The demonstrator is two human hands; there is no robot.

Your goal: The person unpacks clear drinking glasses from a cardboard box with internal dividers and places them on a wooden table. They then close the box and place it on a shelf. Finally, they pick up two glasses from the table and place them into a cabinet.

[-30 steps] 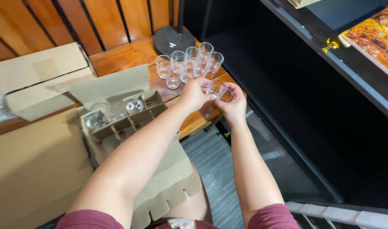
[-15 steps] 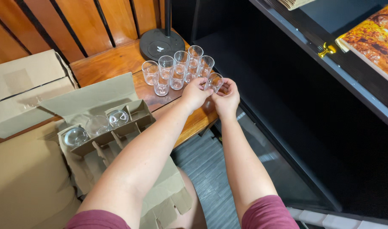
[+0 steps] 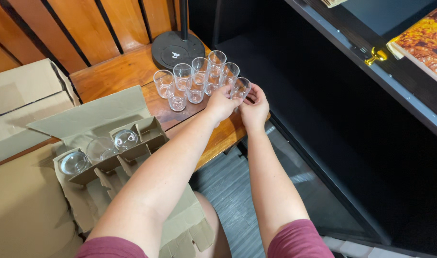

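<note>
Both hands, left hand (image 3: 222, 102) and right hand (image 3: 255, 106), are gripping one clear glass (image 3: 240, 89), fingers curled narrowly around it. Seven more glasses (image 3: 194, 79) are standing just left of it.

Both hands, left hand (image 3: 222, 102) and right hand (image 3: 255, 106), cupping a clear glass (image 3: 240, 88), at three o'clock of the glass cluster (image 3: 195, 79), wooden table (image 3: 114, 74), divided carton (image 3: 108, 153) at eight o'clock

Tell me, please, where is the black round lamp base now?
In the head view, the black round lamp base stands at the back of the wooden table, against the slatted wall, just behind the group of clear glasses and upper left of both hands.
</note>
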